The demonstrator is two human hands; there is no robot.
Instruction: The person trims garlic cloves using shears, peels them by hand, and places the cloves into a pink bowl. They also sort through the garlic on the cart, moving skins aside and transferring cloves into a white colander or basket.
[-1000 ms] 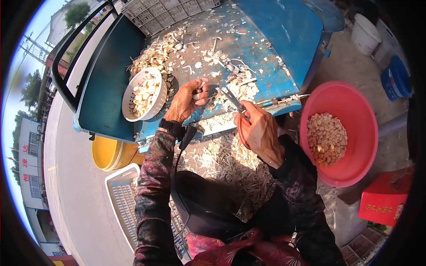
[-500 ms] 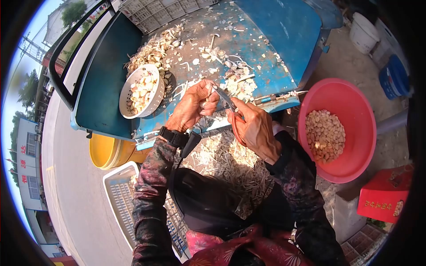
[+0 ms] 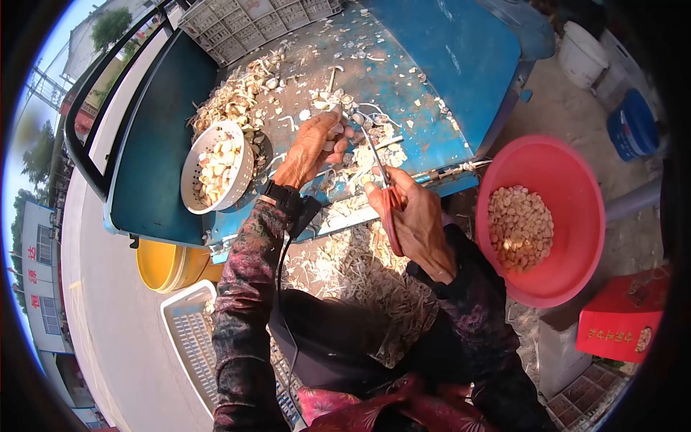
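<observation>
My left hand (image 3: 311, 150) is closed around pale garlic cloves (image 3: 330, 144), held low over the blue truck bed (image 3: 471, 50). In my right hand (image 3: 421, 229) are scissors (image 3: 393, 225) with red handles. Their metal blades point up and left, the tips right by the fingertips of my left hand. A pale clove (image 3: 358, 118) shows at the blade tips. Garlic skins and stalks (image 3: 363, 162) lie on the bed beneath the blades. Left of my left hand stands a white perforated bowl (image 3: 243, 176) holding garlic cloves (image 3: 219, 171).
A heap of garlic (image 3: 237, 93) lies behind the bowl, before a grey crate (image 3: 237, 25). At right stands a red basin (image 3: 576, 216) with peeled cloves (image 3: 520, 227), near a red box (image 3: 626, 317). A yellow bucket (image 3: 155, 266) and white basket (image 3: 187, 338) stand lower left.
Both hands have reached farther over the bed and drawn apart. More of the scissor blades shows now, and the view has shifted slightly.
</observation>
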